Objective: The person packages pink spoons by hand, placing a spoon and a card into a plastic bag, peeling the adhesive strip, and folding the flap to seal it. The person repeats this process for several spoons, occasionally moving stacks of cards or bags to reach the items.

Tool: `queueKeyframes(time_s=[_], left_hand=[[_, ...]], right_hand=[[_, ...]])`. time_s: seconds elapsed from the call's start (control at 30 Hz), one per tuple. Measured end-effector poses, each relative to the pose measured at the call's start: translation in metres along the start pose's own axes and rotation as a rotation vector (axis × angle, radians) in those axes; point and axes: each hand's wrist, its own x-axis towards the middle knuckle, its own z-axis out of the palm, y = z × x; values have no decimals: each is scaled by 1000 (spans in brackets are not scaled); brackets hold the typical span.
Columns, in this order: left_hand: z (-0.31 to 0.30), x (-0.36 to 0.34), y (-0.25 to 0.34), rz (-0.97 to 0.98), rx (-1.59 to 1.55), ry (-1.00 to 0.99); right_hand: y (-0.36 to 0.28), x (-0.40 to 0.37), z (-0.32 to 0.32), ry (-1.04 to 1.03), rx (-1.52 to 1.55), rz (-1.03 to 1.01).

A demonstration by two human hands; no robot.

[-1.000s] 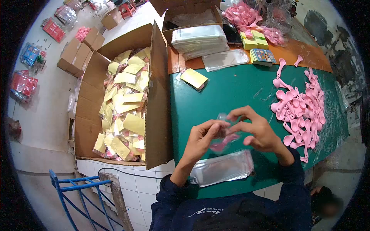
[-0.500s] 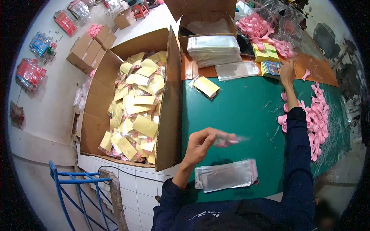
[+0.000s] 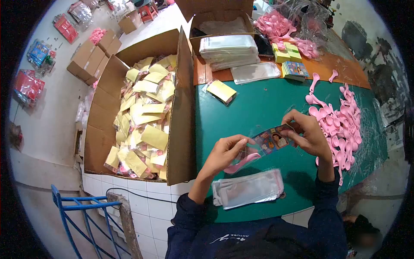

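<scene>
My left hand point(image 3: 223, 154) is closed on a clear plastic bag point(image 3: 254, 152), with a pink spoon point(image 3: 244, 163) inside it. From the right, my right hand point(image 3: 311, 134) pinches a colourful printed card point(image 3: 274, 140) between thumb and fingers. The card's left end meets the bag's mouth; how far it sits inside is hard to see. Just below both hands, a pile of flat clear bags point(image 3: 248, 189) lies on the green table point(image 3: 224, 125). Many loose pink spoons point(image 3: 340, 129) are heaped to the right of my right hand.
A large carton point(image 3: 183, 112) full of yellow-backed packets point(image 3: 153, 136) stands at the left. At the back are a card stack point(image 3: 295, 70), yellow blocks point(image 3: 286, 52) and bundled clear bags point(image 3: 228, 49). One packet point(image 3: 221, 91) lies near the carton. A blue metal frame point(image 3: 86, 199) stands lower left.
My right hand has come back from the card stack towards me, bringing a card to the bag. My left hand stays on the bag, now turned so the spoon shows clearly.
</scene>
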Motion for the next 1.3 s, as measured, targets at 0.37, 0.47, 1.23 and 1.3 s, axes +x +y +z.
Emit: queueKeyframes(time_s=[0.37,0.47,1.23,1.3], left_hand=[[5,-2,-5,51,22,17],[7,-1,-7,55,117,-12],[-8,-7,-15,20,1,136],[-6,-7,-17,36,-7,116]], right_hand=[[10,-8,3,36,90,-5],[2,-8,0,-80,117,147],[62,-15,34,-158,507,346],[67,-18,35,-163,450,376]])
